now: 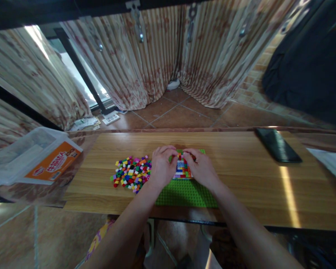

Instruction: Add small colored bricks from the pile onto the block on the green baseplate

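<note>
Over green baseplate (184, 195): L hand (161, 166), R hand (201, 169) on brick patch (182, 169) (grip unclear).

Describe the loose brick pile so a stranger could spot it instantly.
On the long wooden table, look left of the green baseplate, beside the left hand. The loose brick pile lies there; unlike the bricks pressed onto the baseplate, these are scattered, multicoloured, directly on the wood.

Left hand (161, 167), right hand (202, 169), seemingly palm-down
</note>
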### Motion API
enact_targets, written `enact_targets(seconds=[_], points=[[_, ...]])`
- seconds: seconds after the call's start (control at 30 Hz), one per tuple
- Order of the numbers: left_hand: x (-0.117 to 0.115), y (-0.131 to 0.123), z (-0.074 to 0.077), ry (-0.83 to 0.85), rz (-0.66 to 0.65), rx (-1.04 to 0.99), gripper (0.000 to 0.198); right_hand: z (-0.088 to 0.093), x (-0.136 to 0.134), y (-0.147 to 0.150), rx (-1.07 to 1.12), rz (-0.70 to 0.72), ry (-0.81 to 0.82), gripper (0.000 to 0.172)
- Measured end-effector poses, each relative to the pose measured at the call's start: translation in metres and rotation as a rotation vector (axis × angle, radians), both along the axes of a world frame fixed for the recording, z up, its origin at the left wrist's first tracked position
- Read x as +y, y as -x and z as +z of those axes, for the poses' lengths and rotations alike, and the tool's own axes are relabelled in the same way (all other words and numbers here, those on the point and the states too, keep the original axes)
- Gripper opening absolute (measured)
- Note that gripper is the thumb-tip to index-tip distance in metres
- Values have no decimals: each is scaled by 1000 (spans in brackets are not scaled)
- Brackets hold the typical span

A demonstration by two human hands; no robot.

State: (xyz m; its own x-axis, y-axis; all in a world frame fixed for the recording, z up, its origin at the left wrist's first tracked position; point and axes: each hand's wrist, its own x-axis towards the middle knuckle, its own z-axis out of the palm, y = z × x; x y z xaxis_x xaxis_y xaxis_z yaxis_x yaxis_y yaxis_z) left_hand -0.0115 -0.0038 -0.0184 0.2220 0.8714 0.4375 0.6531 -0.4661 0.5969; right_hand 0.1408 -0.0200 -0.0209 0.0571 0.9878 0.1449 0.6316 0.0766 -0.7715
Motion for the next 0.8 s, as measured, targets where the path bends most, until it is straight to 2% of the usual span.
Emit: enact_targets(seconds=[0.27, 0.53, 0.8], points=[[-2, 2, -5, -92, -3, 99, 11, -2, 1, 0, -6, -1, -2, 34], [-3, 3, -1, -103, -21, 169, 13, -2, 1, 0, -7, -1, -4, 34], [1, 9, 0, -80, -79, 80, 15, -3, 0, -1, -1, -10, 1, 37]])
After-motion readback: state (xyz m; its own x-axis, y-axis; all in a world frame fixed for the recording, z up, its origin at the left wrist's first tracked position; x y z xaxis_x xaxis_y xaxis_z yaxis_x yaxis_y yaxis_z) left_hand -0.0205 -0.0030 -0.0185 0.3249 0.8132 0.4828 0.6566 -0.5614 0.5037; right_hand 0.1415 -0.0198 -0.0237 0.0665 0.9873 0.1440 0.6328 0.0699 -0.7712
